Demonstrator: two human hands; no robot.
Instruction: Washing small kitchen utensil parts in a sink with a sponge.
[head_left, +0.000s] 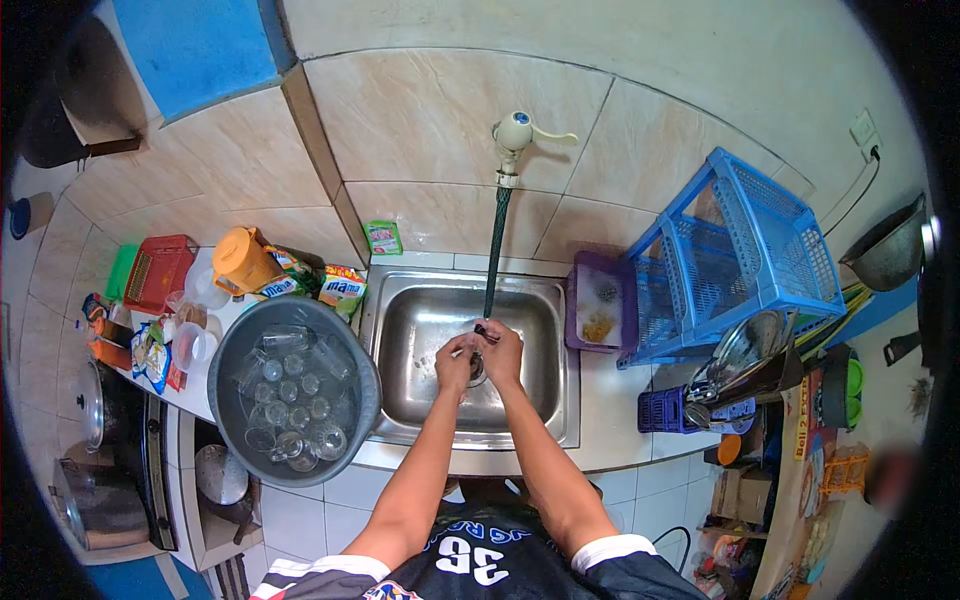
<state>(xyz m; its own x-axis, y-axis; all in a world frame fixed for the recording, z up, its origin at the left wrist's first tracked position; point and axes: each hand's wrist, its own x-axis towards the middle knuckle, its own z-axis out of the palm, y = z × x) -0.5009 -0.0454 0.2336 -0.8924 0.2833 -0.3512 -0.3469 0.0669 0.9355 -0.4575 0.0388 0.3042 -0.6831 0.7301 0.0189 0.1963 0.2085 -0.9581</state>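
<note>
Over the stainless steel sink (420, 397), my left hand (454, 364) and my right hand (504, 352) meet just below the lower end of a dark green hose (495, 247). Their fingers are curled close together. A small dark piece (486, 333) shows among the fingertips; whether it is the hose's end or a separate item cannot be told. Anything clear between the hands is too small to make out. The hose hangs from a cream tap (516, 135) with a side lever. Beneath my hands, the drain (476, 367) is partly hidden.
Left of the sink, a grey plastic basin (225, 405) holds several glasses and overlaps the counter edge. Behind it stand an orange pitcher (244, 262) and detergent packets (343, 289). A purple tub (572, 300) with suds and scourers and a blue plastic rack (720, 247) flank the right side.
</note>
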